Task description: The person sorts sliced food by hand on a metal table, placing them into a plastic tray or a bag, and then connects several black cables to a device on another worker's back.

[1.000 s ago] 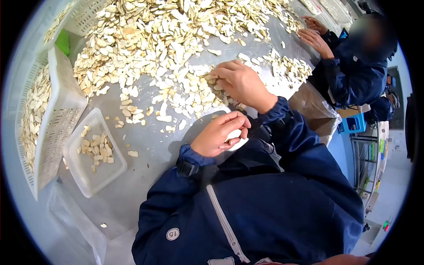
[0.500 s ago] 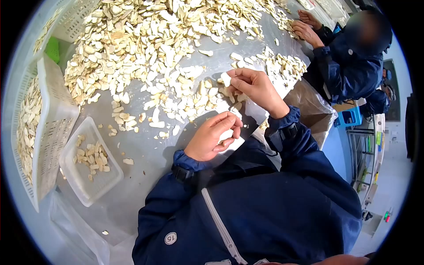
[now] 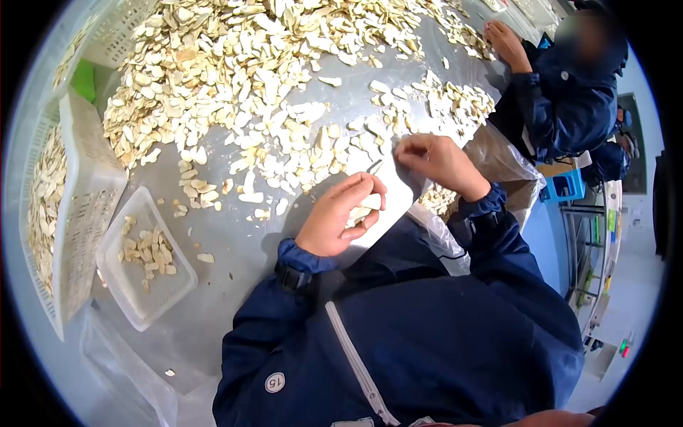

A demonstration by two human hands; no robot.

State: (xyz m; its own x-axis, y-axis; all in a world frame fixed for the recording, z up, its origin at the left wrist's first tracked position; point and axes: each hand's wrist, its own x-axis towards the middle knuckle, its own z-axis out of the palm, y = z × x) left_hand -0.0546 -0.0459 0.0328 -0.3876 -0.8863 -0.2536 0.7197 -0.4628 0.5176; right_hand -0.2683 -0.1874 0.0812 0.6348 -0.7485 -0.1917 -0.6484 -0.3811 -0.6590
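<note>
My left hand (image 3: 338, 215) is curled, with its thumb and fingers closed around a pale dried slice (image 3: 371, 201). Beyond it, my right hand (image 3: 442, 165) reaches down with bent fingers at the edge of the spread slices. Its fingertips come together, and I cannot make out what lies between them. Under both hands is a white sheet or board (image 3: 393, 204). Loose pale slices (image 3: 334, 146) lie on the metal table just past my hands, running back into a large heap (image 3: 235, 60).
A small clear tray (image 3: 174, 297) with some slices stands left, beside a tall white perforated basket (image 3: 89, 192) of slices. Right of my hand hangs an open plastic bag (image 3: 512, 171) with slices near it. A co-worker's hand (image 3: 506, 44) works at the far right edge.
My right hand has moved down and right, and the slice it pinched no longer shows. My left hand has barely shifted. The co-worker's hands have moved; only one shows now.
</note>
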